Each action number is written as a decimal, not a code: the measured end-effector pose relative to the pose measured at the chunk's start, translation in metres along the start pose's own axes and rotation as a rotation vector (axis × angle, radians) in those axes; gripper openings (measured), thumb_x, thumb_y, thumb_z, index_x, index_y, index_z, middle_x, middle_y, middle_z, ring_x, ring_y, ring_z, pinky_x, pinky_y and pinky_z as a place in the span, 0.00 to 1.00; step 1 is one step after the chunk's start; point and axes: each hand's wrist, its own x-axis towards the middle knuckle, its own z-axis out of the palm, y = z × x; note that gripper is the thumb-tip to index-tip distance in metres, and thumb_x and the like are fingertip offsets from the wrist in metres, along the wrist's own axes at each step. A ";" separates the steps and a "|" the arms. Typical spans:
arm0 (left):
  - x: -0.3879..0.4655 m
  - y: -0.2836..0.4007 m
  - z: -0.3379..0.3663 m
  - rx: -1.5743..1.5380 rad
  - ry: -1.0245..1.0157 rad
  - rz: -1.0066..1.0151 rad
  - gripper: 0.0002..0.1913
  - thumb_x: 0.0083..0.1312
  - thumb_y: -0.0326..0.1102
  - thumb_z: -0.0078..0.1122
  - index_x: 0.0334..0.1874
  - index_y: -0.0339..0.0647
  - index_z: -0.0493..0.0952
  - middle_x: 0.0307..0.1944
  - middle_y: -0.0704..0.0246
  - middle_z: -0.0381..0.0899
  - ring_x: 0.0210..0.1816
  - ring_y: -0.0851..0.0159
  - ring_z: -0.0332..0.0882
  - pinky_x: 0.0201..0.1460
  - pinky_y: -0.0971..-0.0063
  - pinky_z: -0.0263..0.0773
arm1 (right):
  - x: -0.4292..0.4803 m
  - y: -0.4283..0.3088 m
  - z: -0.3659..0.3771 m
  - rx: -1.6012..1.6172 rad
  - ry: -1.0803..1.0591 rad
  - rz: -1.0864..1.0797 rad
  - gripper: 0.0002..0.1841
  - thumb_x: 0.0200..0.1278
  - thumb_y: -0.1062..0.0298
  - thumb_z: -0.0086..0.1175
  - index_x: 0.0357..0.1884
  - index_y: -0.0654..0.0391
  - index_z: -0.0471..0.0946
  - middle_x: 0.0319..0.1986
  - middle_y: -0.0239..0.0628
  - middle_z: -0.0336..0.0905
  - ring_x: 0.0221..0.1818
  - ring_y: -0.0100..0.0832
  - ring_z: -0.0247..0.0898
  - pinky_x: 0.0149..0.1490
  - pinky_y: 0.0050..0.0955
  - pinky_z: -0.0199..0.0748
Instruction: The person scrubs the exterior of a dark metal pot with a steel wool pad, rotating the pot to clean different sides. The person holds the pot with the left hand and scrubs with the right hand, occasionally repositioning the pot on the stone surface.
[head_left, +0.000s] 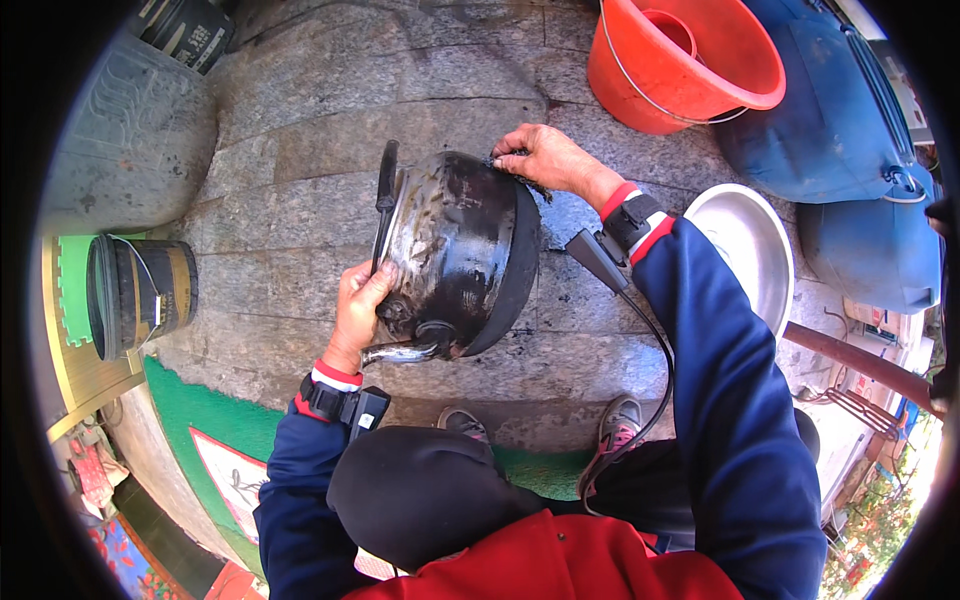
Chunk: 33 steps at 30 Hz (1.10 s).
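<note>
A soot-blackened metal kettle (469, 247) lies tipped on its side above the stone floor, its spout pointing down to the left and its dark handle (387, 176) at the left. My left hand (360, 307) grips it at the rim near the handle and spout. At the kettle's upper right edge, by its black base, my right hand (551, 161) pinches a dark, ragged scrubbing pad (536, 187), mostly hidden by the fingers. Shiny bare metal shows in patches on the kettle's side. Both wrists wear black strapped devices.
A red bucket (622, 82) with a wire handle stands at upper right, beside blue plastic barrels (817, 112). Below it is a metal basin (776, 247). A black paint bucket (176, 289) and a large grey container (135, 142) are at left. A cable (667, 375) hangs near my right sleeve.
</note>
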 end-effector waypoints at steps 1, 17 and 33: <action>0.000 0.001 0.000 -0.002 -0.012 0.004 0.14 0.71 0.40 0.54 0.37 0.34 0.79 0.29 0.73 0.80 0.28 0.76 0.75 0.33 0.80 0.69 | -0.001 0.001 0.000 0.007 0.022 0.014 0.14 0.59 0.56 0.60 0.45 0.50 0.84 0.42 0.42 0.81 0.47 0.44 0.77 0.54 0.37 0.73; 0.008 0.011 0.006 -0.036 0.009 0.016 0.13 0.72 0.39 0.53 0.34 0.38 0.80 0.26 0.83 0.73 0.27 0.82 0.63 0.30 0.83 0.60 | -0.050 -0.066 -0.007 -0.228 0.230 -0.160 0.08 0.58 0.63 0.62 0.37 0.53 0.82 0.38 0.36 0.76 0.43 0.41 0.76 0.47 0.36 0.75; 0.008 0.010 0.000 -0.074 -0.003 0.030 0.14 0.72 0.40 0.54 0.35 0.35 0.79 0.27 0.81 0.74 0.29 0.81 0.67 0.33 0.82 0.64 | -0.050 -0.058 0.004 -0.046 0.330 -0.309 0.07 0.57 0.64 0.62 0.36 0.51 0.83 0.38 0.33 0.77 0.45 0.40 0.74 0.50 0.36 0.74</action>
